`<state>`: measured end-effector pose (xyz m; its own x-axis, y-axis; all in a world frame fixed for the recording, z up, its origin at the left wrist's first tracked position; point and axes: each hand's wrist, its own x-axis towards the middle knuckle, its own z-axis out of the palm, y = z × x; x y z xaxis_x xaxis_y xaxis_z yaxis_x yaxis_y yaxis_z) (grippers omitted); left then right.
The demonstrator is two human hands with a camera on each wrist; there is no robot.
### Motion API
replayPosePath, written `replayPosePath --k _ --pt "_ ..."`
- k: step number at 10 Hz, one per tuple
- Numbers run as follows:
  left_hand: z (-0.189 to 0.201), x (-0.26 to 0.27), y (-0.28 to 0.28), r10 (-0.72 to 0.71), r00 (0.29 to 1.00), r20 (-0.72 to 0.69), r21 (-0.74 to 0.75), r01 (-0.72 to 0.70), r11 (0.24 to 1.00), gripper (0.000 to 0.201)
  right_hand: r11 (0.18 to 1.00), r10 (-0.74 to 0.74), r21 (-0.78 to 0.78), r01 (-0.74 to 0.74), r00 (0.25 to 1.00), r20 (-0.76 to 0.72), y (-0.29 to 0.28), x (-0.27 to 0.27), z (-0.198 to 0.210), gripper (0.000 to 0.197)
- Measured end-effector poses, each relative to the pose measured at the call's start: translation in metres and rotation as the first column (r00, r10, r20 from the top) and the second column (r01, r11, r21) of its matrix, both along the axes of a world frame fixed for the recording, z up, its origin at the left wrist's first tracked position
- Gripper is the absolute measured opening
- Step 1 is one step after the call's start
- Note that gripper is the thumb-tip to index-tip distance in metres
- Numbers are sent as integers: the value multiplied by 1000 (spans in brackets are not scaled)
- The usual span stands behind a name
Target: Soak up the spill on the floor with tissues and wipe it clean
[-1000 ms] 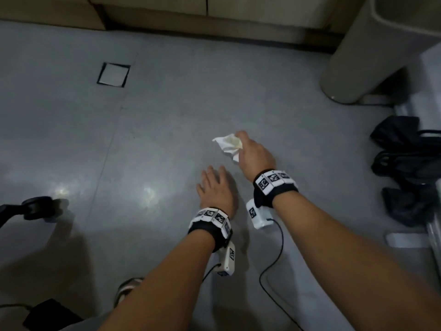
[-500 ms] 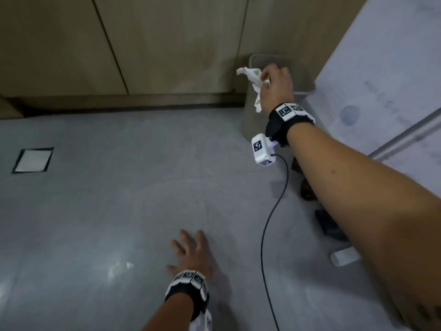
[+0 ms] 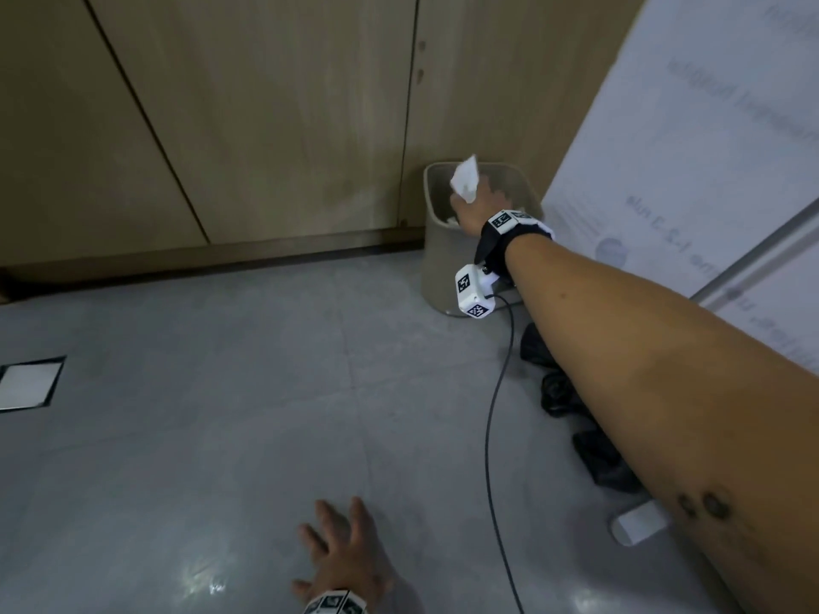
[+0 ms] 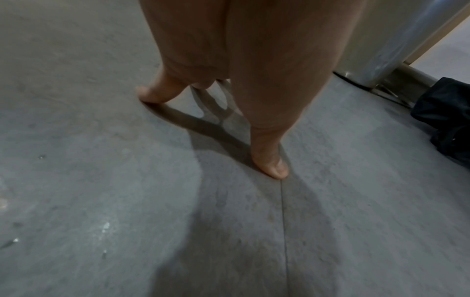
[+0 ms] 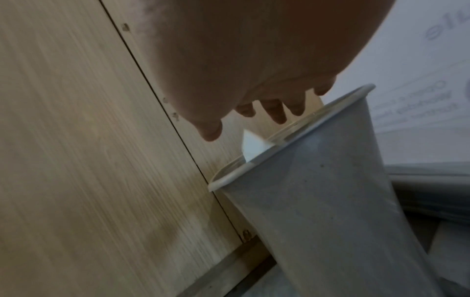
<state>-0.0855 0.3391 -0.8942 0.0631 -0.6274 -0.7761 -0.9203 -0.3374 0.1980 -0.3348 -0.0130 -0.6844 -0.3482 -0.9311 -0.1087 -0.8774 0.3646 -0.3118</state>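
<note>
A crumpled white tissue [image 3: 465, 179] is at the mouth of the beige waste bin [image 3: 436, 268] by the wooden wall. My right hand [image 3: 476, 203] reaches over the bin. In the right wrist view its fingers [image 5: 276, 112] are spread and straight, and the tissue [image 5: 251, 144] sits apart below them at the bin's rim [image 5: 287, 138], touching no finger. My left hand [image 3: 341, 551] lies flat on the grey floor [image 3: 221, 436] with fingers splayed, its fingertips [image 4: 273, 166] pressing the tile. A small shiny patch [image 3: 208, 578] glints on the floor left of that hand.
Black bags [image 3: 558, 392] lie on the floor under my right arm, with a white roll [image 3: 638, 522] beside them. A wrist cable [image 3: 489, 436] hangs down to the floor. A square floor hatch [image 3: 26, 383] sits at the left. A white board [image 3: 687, 148] leans at the right.
My right hand carried the tissue from the floor up to the bin and its fingers have let it go. The view swung toward the wall. My left hand stayed flat on the floor.
</note>
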Motion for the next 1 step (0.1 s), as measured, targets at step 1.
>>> replayPosePath --k 1 --pt "0 0 -1 -23 999 36 -7 23 1000 104 1000 -16 -1 16 998 56 3 4 -2 75"
